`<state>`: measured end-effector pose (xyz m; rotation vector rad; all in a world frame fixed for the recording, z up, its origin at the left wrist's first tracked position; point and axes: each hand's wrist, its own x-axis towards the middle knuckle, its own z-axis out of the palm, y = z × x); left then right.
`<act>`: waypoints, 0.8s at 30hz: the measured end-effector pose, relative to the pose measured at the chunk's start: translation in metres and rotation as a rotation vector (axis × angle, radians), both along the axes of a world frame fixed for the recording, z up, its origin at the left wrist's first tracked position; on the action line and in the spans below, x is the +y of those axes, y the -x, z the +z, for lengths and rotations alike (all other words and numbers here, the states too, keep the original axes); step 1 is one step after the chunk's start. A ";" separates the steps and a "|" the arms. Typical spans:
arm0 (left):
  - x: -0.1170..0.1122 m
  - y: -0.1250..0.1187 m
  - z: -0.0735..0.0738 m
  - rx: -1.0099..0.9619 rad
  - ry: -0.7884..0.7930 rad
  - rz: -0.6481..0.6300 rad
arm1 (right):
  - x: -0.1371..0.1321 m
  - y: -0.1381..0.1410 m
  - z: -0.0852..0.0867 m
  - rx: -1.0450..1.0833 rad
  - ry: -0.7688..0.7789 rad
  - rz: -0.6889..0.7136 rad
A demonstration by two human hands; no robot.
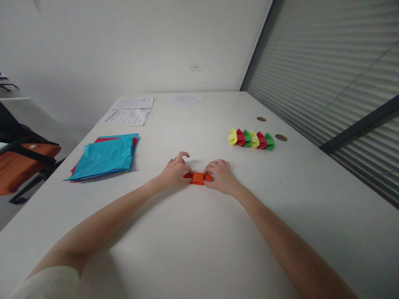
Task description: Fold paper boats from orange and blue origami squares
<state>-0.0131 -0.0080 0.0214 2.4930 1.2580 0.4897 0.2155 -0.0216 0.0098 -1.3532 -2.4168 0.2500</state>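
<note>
A small piece of folded orange paper [197, 178] lies on the white table between my two hands. My left hand [176, 171] pinches its left end, with the index finger raised and bent above it. At the other end, my right hand [220, 176] has its fingers curled and closed on the paper. The middle of the piece shows as a flat folded square, and both ends are partly hidden by my fingers. Beyond my right hand stands a row of several folded paper pieces [251, 139] in yellow, red and green.
A stack of coloured paper sheets [107, 154], blue on top, lies at the left. Printed sheets [127, 117] are farther back. Two round cable holes [281, 137] are near the right edge, beside window blinds [330, 66]. An orange chair [28, 160] stands left of the table.
</note>
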 end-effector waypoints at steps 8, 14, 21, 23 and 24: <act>0.009 -0.011 -0.021 -0.868 0.334 0.257 | 0.002 0.005 -0.010 0.399 -0.151 -0.100; 0.005 -0.018 -0.015 -1.138 0.598 0.196 | -0.012 0.022 -0.008 0.527 -0.117 0.066; -0.005 -0.014 -0.010 -0.992 0.649 -0.046 | -0.013 0.019 -0.003 0.628 -0.058 0.128; -0.007 -0.015 -0.011 -0.936 0.649 -0.092 | -0.011 0.016 -0.003 0.617 -0.026 0.136; -0.008 -0.015 -0.011 -0.899 0.637 -0.103 | -0.010 0.014 -0.003 0.614 -0.013 0.140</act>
